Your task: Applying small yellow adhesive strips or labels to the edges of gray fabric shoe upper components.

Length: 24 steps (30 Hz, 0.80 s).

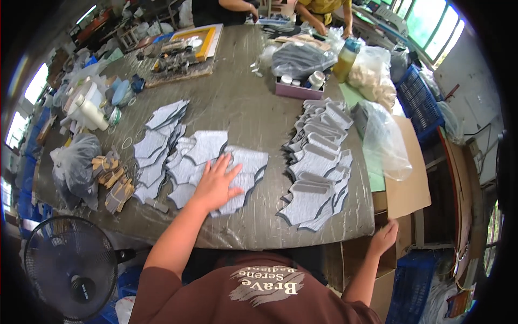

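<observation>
My left hand [217, 185] lies flat with fingers spread on grey cut fabric pieces [249, 157] in the middle of the table. They are dark-edged and overlap in a loose pile. Low at the right, beyond the table edge, my right hand [384, 237] is closed at the lower corner of a brown cardboard flap [407, 175]. A fanned stack of similar grey pieces [306, 202], with narrow strips laid on several of them, rests on the table's right side. Left of my left hand, another overlapping row of grey pieces [154, 146] runs away from me.
Bundled small pieces [120, 195] and a plastic bag [78, 164] sit at the table's left. A fan [70, 267] stands below them. Farther back are a purple box of bottles [298, 90] and a yellow frame [206, 43]. Two people work at the far end.
</observation>
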{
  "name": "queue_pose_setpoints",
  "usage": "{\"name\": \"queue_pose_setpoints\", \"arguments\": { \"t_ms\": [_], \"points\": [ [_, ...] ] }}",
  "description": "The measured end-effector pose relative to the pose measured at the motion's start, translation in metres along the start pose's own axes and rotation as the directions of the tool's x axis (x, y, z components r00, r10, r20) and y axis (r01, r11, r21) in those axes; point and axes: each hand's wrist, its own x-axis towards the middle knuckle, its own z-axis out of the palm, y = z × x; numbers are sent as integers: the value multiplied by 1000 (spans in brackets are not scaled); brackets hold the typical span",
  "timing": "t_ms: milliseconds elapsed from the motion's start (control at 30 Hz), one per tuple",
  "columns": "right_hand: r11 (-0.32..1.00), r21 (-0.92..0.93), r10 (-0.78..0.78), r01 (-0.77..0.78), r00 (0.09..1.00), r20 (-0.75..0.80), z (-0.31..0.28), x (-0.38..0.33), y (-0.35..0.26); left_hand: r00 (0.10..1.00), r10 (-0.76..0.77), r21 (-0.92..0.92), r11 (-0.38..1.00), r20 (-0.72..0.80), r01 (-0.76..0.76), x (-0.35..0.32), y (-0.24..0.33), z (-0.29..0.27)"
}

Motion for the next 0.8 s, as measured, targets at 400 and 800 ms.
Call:
{"name": "queue_pose_setpoints", "arguments": {
  "t_ms": [400, 800],
  "points": [
    [906, -211, 394, -366, 912, 110, 17, -112, 194, 935, -179, -307, 948, -305, 82, -48, 48, 17],
    [785, 505, 383, -357, 922, 56, 16, 9, -28, 604, -427, -421, 892, -673, 162, -109, -31, -12]
  ]
}}
